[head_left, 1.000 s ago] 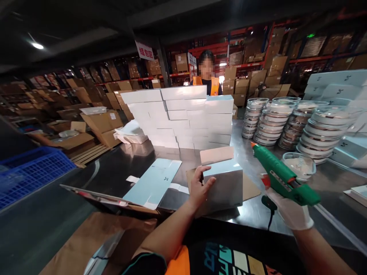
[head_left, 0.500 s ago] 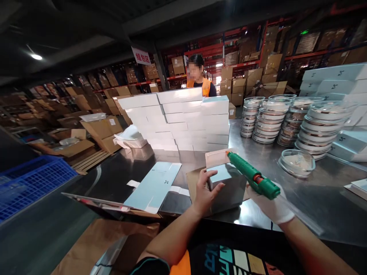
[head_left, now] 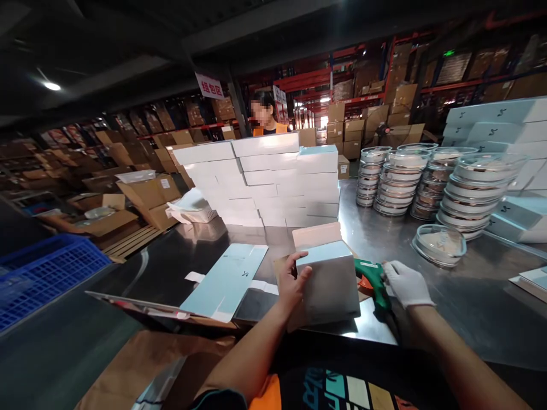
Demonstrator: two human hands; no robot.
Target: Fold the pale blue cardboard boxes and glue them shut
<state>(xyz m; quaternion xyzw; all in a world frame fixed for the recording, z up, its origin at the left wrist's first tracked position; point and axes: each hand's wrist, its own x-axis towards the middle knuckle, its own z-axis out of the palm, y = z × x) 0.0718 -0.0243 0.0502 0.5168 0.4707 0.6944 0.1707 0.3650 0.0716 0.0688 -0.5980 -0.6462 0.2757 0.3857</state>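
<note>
My bare left hand (head_left: 293, 285) grips the left edge of a small box (head_left: 331, 285) with a pale blue top and grey-looking side. The box stands at the table's front edge, with a raised flap (head_left: 317, 233) behind it. To its right, a green hot glue gun (head_left: 376, 285) with an orange trigger lies low, its nozzle end hidden behind the box. My right hand (head_left: 408, 285), in a white glove, is at the rear of the gun, off its handle. Its fingers are loosely bent and partly hidden. A flat light-blue carton (head_left: 228, 279) lies to the left.
Stacked white boxes (head_left: 260, 182) form a wall across the metal table (head_left: 171, 256). Several stacks of clear round containers (head_left: 465, 196) stand right, near more blue boxes (head_left: 496, 122). A blue crate (head_left: 51, 276) sits left. A co-worker in an orange vest (head_left: 276, 128) is behind the wall.
The glue gun has come down from above the box to its right side, and my right hand has shifted off its handle. The box has turned slightly. The co-worker has moved left.
</note>
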